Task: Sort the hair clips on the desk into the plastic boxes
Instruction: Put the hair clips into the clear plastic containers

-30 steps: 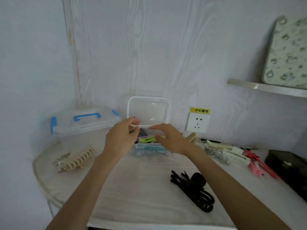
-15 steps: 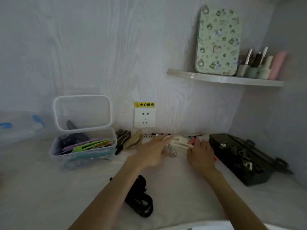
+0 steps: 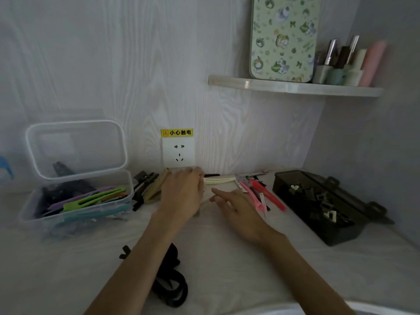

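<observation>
A clear plastic box (image 3: 22, 214) with its lid propped open stands at the left and holds green, purple and teal hair clips (image 3: 91, 200). A dark plastic box (image 3: 295, 201) with small clips inside lies open at the right. Along the wall lie black clips (image 3: 142, 184), a beige claw clip (image 3: 156, 186), a cream clip (image 3: 219, 180) and pink and red clips (image 3: 258, 193). My left hand (image 3: 181, 194) arches over the pile under the socket, its fingertips bent down and hiding what is beneath. My right hand (image 3: 236, 209) hovers beside it with its fingers stretched to the left.
Large black clips (image 3: 170, 283) lie near the desk's front edge under my left forearm. A wall socket (image 3: 178, 153) sits behind the pile. A shelf (image 3: 295, 87) at the upper right carries a patterned tin and bottles. A blue-latched box (image 3: 4, 170) shows at the far left.
Both hands left the clear box and moved right to the clip pile by the socket. My left hand now bends over the pile; my right hand has drawn closer to it.
</observation>
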`<state>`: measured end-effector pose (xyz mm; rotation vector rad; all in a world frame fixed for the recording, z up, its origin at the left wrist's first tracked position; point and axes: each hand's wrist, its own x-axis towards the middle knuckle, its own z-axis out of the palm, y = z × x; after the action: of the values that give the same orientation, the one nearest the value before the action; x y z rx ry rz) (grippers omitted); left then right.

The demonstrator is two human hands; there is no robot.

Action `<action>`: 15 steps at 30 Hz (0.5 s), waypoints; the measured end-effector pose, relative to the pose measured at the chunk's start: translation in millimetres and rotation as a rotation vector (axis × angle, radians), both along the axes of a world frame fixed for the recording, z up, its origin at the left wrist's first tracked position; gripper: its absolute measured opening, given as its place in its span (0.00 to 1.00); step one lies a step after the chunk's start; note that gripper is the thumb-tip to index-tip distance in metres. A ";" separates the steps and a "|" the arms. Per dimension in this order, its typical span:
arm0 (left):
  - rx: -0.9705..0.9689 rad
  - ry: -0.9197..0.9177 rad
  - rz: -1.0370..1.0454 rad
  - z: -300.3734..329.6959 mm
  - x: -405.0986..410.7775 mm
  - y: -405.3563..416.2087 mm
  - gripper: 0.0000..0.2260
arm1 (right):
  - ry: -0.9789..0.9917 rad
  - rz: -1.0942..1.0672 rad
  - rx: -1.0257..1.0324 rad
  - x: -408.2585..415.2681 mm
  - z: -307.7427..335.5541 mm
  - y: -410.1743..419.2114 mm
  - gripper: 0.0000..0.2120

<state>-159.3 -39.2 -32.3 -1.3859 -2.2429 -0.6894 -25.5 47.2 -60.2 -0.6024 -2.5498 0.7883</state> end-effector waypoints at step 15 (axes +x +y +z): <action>-0.165 -0.015 -0.053 -1.1 11.7 5.6 0.19 | -0.317 -0.444 0.254 29.7 -5.5 35.5 0.26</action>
<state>-147.5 -33.6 -33.4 -1.5265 -2.3271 -0.5439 4.1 82.7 -65.7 -1.2266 -2.5776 0.2250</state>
